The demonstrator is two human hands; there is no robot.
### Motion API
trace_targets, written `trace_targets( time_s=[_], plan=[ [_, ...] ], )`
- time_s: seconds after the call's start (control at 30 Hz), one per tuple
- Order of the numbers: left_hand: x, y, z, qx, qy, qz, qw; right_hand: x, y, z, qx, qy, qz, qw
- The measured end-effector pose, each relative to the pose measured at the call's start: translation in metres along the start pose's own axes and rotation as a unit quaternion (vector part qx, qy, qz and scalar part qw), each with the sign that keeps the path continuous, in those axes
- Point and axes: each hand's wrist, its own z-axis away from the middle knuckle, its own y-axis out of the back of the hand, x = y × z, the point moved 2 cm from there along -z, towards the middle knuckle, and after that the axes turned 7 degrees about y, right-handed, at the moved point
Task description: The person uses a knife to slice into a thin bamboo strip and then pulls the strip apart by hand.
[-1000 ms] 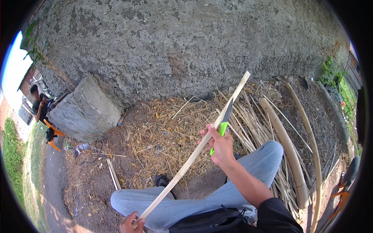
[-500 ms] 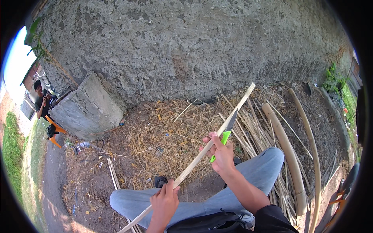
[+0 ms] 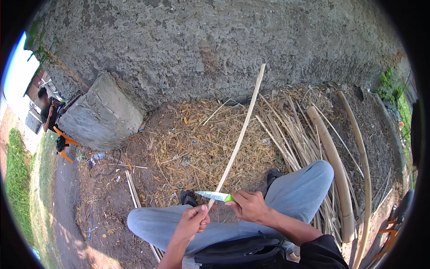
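A long, pale bamboo strip (image 3: 242,134) slants up and away from my lap, its far end in front of the rough wall. My left hand (image 3: 192,221) is closed round its near part, thumb along the strip. In my right hand (image 3: 247,206) is a knife (image 3: 213,195) with a bright green handle, gripped in closed fingers. Its blade points left and lies across the strip just beyond my left thumb. Part of the handle is hidden by my fingers.
Split bamboo strips (image 3: 291,130) lie heaped at the right, beside a thick bamboo pole (image 3: 333,170) and a thinner curved pole (image 3: 358,166). A concrete block (image 3: 101,114) stands at the left against the wall (image 3: 215,45). A person (image 3: 48,107) is beyond it, near an orange chair (image 3: 66,143).
My right hand and the knife have come down and nearer, the blade turning from pointing up to pointing left. The strip has swung more upright. My left hand has shifted slightly right.
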Motion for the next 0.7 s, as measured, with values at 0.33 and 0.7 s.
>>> trace_targets(
  time_s=[0.33, 0.7],
  plan=[
    [-0.017, -0.004, 0.012, 0.015, 0.03, 0.09, 0.995, 0.024, 0.013, -0.017, 0.047, -0.112, 0.049, 0.991],
    [-0.026, 0.001, 0.012, -0.019, 0.073, 0.138, 0.987, 0.039, 0.022, -0.03, 0.029, -0.129, 0.089, 0.987]
  ],
)
